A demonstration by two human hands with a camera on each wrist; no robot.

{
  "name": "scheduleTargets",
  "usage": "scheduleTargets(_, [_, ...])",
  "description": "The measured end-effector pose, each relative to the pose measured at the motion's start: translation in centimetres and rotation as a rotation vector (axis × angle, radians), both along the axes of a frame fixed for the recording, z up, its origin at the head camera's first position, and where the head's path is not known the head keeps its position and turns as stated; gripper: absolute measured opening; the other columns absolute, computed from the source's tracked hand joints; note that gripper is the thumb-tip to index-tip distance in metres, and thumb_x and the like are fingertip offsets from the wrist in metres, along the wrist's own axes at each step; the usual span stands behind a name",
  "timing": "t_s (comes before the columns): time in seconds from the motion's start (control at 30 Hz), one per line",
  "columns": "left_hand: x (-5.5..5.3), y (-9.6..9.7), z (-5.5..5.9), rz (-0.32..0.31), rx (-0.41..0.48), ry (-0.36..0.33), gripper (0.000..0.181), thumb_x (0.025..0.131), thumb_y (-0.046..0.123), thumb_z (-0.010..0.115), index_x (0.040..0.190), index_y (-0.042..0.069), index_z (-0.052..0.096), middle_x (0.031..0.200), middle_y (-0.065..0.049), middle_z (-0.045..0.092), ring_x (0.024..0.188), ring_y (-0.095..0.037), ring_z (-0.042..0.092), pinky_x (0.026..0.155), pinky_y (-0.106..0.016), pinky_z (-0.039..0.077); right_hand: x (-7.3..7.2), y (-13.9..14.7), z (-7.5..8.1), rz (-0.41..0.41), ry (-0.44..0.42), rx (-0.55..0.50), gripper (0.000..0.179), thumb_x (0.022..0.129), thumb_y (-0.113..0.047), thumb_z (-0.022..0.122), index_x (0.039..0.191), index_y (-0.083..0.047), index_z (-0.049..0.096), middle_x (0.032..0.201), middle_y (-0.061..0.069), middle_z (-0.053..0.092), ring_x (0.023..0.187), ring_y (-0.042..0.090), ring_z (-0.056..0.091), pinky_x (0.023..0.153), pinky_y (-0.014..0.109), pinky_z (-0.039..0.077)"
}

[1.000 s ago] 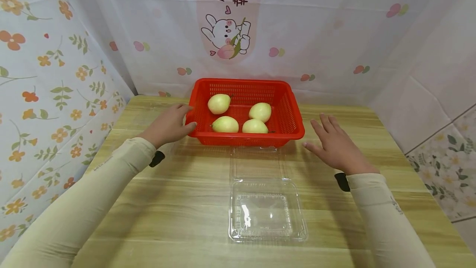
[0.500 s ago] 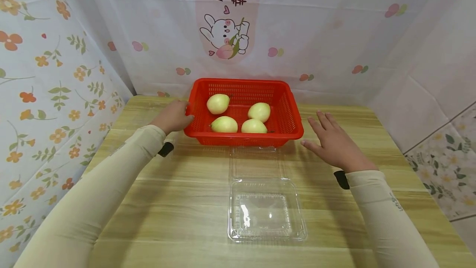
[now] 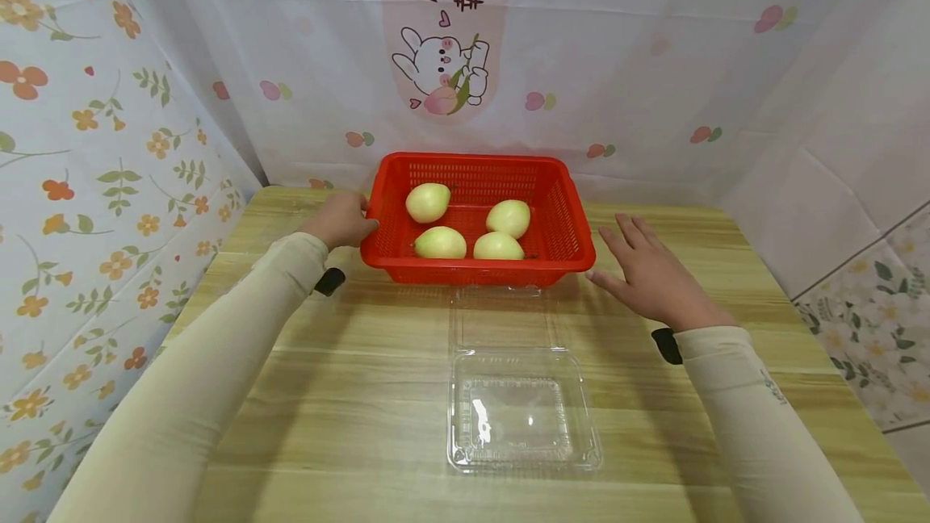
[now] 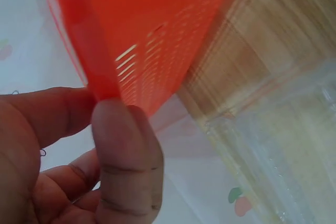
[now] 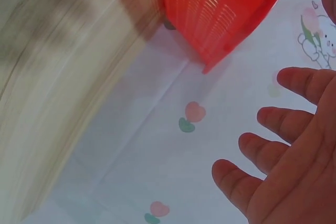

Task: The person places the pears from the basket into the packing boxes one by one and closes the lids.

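A red slotted plastic basket (image 3: pixel 479 265) stands at the back of the table, with several pale yellow pears (image 3: pixel 440 243) inside. My left hand (image 3: pixel 340 220) pinches its left rim; in the left wrist view, thumb (image 4: pixel 123 150) and forefinger meet on the red edge (image 4: pixel 100 56). Beside the basket's right end hovers my right hand (image 3: pixel 657 281), fingers straight and spread, apart from the rim. The right wrist view shows those fingers (image 5: pixel 283 124) with nothing between them. In front of the basket lies a clear plastic clamshell box (image 3: pixel 519 418), its lid (image 3: pixel 504 321) folded back towards the basket.
The wood-grain table (image 3: pixel 349 426) ends at a patterned cloth backdrop (image 3: pixel 617 63) behind the basket. Floral cloth (image 3: pixel 109 184) hangs at the left side. More clear plastic (image 4: pixel 283 156) lies at the table's left, seen in the left wrist view.
My left hand has moved right onto the basket's left rim and taken hold of it. The right hand has shifted slightly left towards the basket. Pears and clamshell box stay put.
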State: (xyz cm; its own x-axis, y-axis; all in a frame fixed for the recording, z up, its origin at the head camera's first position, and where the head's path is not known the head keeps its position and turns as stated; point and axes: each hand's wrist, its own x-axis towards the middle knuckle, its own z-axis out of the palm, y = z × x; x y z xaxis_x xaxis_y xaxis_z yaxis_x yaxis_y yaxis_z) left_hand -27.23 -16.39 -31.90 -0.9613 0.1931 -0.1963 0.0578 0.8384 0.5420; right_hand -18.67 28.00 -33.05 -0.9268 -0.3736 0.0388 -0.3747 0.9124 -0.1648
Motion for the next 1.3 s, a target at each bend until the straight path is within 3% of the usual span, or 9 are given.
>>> scheduleTargets(0.27, [-0.1,0.0,0.2,0.064,0.066,-0.098,0.034,0.097,0.010,0.056,0.122,-0.012,0.053,0.106,-0.022,0.066,0.083,-0.027,0.068,0.079,-0.039,0.058,-0.3,-0.2,0.6,0.012,0.024,-0.004,0.076,0.097,-0.045,0.059,0.151,0.002,0.034,0.158,0.029,0.019,0.144,0.050,0.015,0.108,0.067,0.025])
scheduleTargets(0.47, [-0.1,0.0,0.5,0.098,0.097,-0.163,0.027,0.099,0.012,0.057,0.115,-0.010,0.058,0.102,-0.020,0.068,0.079,-0.022,0.068,0.080,-0.037,0.058,-0.9,-0.8,1.0,0.004,0.022,-0.006,0.075,0.096,-0.043,0.062,0.151,-0.001,0.035,0.159,0.026,0.020,0.144,0.048,0.018,0.106,0.067,0.029])
scheduleTargets(0.6, [-0.1,-0.1,0.6,0.106,0.092,-0.172,0.024,0.098,0.012,0.058,0.112,-0.008,0.057,0.100,-0.018,0.067,0.074,-0.020,0.066,0.074,-0.033,0.059,-1.3,-1.4,1.4,0.017,0.029,-0.011,0.073,0.094,-0.039,0.066,0.151,-0.004,0.036,0.158,0.025,0.023,0.144,0.048,0.020,0.106,0.067,0.030])
scheduleTargets(0.87, [-0.2,0.3,0.8,0.120,0.055,-0.174,0.025,0.097,0.010,0.057,0.114,-0.008,0.054,0.103,-0.019,0.063,0.079,-0.025,0.065,0.082,-0.040,0.057,-2.0,-2.2,2.3,0.066,0.034,0.010,0.071,0.095,-0.036,0.065,0.150,-0.001,0.037,0.157,0.026,0.023,0.142,0.050,0.022,0.107,0.065,0.029])
scheduleTargets(1.3, [-0.7,0.7,0.3,0.137,0.036,-0.172,0.024,0.098,0.008,0.056,0.115,-0.008,0.056,0.103,-0.019,0.061,0.079,-0.025,0.063,0.078,-0.038,0.058,-3.0,-3.5,3.7,0.100,0.063,0.066,0.068,0.094,-0.031,0.065,0.148,0.001,0.039,0.154,0.027,0.030,0.137,0.048,0.032,0.105,0.063,0.035])
